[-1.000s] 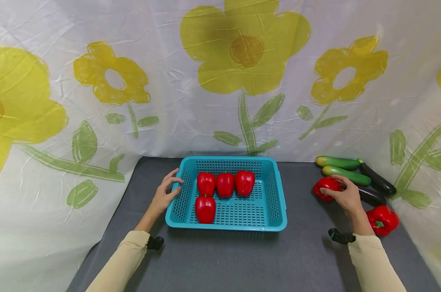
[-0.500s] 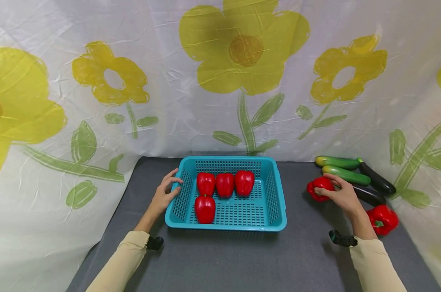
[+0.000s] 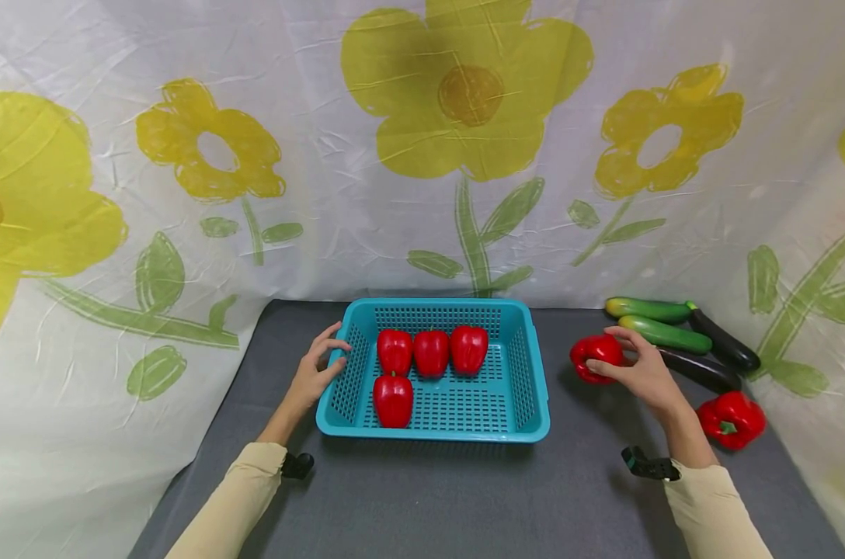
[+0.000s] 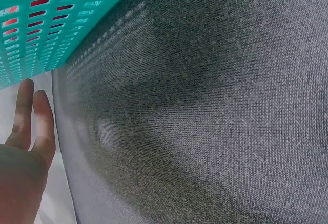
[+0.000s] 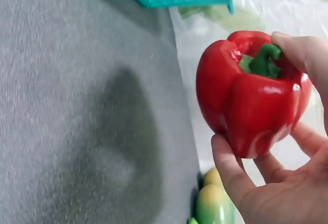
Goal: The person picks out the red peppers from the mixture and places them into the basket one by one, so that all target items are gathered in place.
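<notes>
In the head view my right hand [image 3: 648,378] holds a red bell pepper [image 3: 596,359] between thumb and fingers, to the right of a turquoise basket [image 3: 436,435]. The right wrist view shows the pepper [image 5: 251,101] raised off the table, its green stem beside my thumb and its shadow on the cloth. My left hand [image 3: 315,373] rests at the basket's left rim with fingers spread. Two of its fingers [image 4: 43,124] reach out nearly straight near the basket wall in the left wrist view. Several red bell peppers [image 3: 431,355] sit inside the basket, toward its left and back.
Another red bell pepper [image 3: 731,420] lies at the right, near my right forearm. Behind it are two zucchini [image 3: 665,335] and two dark eggplants [image 3: 725,341]. Grey cloth [image 3: 464,497] covers the table, and a flower-printed curtain [image 3: 311,233] hangs behind.
My right hand has moved left with the bell pepper, away from the zucchini and eggplants and toward the basket. The left hand and the basket stay where they were.
</notes>
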Demonstrator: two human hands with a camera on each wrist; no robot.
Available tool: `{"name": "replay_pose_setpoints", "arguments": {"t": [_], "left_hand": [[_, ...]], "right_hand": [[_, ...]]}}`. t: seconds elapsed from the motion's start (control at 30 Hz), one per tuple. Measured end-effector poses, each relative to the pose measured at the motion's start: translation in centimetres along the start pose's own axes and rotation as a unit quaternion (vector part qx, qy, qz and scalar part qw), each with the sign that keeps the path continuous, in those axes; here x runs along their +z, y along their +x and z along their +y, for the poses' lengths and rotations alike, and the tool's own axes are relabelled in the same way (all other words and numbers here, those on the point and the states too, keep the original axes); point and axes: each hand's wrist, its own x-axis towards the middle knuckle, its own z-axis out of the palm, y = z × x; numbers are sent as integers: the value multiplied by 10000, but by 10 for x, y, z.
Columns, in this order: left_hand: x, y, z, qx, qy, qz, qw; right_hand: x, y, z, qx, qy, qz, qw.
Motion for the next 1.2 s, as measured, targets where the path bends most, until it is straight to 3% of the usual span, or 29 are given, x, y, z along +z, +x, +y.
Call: {"name": "replay_pose_setpoints", "arguments": {"t": [0.43, 0.73, 0.9, 1.03, 1.2], "left_hand": [[0, 0, -2, 74, -33, 6, 10000], [-1, 0, -4, 109, -41, -21, 9999], [-1, 0, -4, 82, -27, 4, 10000], [0, 1, 5, 81, -33, 8, 10000], [0, 1, 30, -15, -59, -49, 10000]], "right_hand": [[20, -5, -18, -136, 273, 210, 9993], [28, -7, -28, -713, 486, 168, 9961], [26, -7, -34, -965, 955, -53, 9907], [25, -9, -38, -1038, 1398, -327, 9842], [25, -11, -40, -1152, 1949, -517, 9727]]}}
